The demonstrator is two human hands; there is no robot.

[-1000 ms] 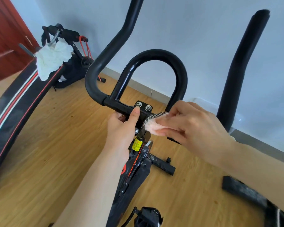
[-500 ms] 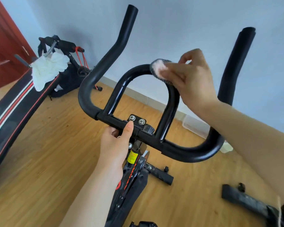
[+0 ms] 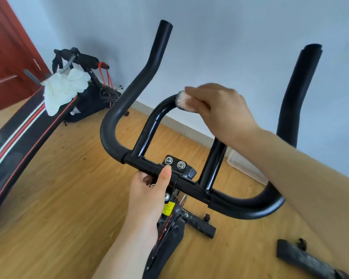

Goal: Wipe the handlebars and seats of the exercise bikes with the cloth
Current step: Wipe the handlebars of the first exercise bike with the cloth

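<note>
Up top, the right hand [image 3: 220, 113] curls over the small cloth [image 3: 183, 101], a fluffy pale-pink pad with a dark edge, pressing it onto the crown of the inner loop of the glossy black handlebars [image 3: 109, 135]. Lower down, the left hand [image 3: 147, 190] grips the crossbar [image 3: 145, 165], thumb upright beside two bolts [image 3: 174, 162]; its fingers seem wrapped underneath, mostly hidden.

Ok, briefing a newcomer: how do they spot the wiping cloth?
Find the black handlebars mid-frame. On their inner loop's top, the right hand holds a small cloth. It is pinkish with a dark edge, unlike the white rag far left.
</note>
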